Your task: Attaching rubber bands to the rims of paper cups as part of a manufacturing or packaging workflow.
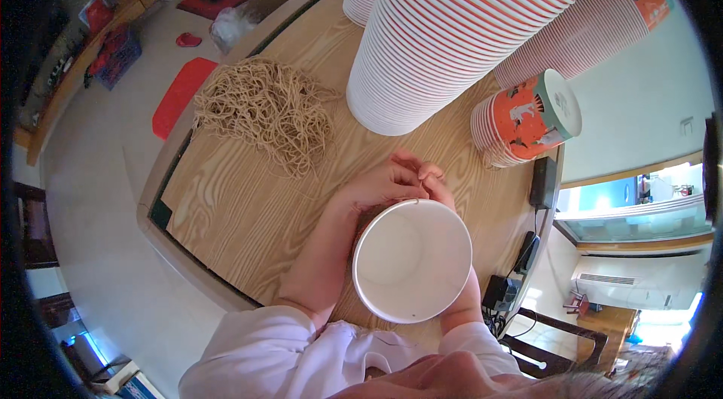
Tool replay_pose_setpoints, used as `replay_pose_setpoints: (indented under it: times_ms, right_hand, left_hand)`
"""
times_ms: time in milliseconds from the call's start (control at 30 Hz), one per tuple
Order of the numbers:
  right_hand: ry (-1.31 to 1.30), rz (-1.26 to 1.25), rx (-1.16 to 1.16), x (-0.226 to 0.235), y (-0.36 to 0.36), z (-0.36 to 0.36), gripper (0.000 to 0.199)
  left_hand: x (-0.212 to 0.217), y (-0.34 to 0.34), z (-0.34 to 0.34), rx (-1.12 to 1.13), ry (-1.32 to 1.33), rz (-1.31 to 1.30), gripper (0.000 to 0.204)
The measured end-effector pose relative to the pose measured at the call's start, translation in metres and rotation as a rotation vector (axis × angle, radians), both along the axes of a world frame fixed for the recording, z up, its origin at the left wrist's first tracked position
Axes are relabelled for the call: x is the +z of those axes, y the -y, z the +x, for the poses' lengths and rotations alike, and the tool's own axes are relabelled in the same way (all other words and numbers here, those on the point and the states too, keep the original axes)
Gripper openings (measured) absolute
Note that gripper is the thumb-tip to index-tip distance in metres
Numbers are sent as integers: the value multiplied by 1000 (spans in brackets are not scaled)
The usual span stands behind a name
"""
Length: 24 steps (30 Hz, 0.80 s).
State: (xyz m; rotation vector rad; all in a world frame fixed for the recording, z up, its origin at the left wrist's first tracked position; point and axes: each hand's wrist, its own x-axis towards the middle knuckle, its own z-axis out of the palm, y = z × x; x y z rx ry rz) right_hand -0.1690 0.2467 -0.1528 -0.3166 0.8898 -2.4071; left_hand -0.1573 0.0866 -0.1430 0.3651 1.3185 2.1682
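Observation:
A paper bucket (410,260) with a plain white inside has its mouth turned up toward me, between my forearms. My left hand (388,182) and my right hand (437,182) meet just beyond its far rim, fingers bent and closed together. What they pinch is too small to make out; a bit of thin cord seems to show at the rim beside them. The bucket hides part of my right hand and forearm. Left of my hands lies a loose heap of tan twine (263,109), with a thin strand trailing toward them.
A tall nested stack of paper buckets (444,38) rises beyond my hands, with more stacks behind. At the right, a short orange-and-green bucket stack (520,120) lies on its side. Black power adapters (498,292) with cables sit along the table's right edge. A red stool (181,98) stands beyond the left edge.

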Motion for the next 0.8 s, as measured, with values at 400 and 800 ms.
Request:
replay_pose_setpoints:
  times_ms: [400,800]
  right_hand:
    - [-100,-31,-65,-4,7,-11,26]
    - [-298,326,-95,27,-6,-18,11]
  left_hand:
    - [-15,35,-2,145,-279,365,13]
    - [12,25,0,44,-240,-23,26]
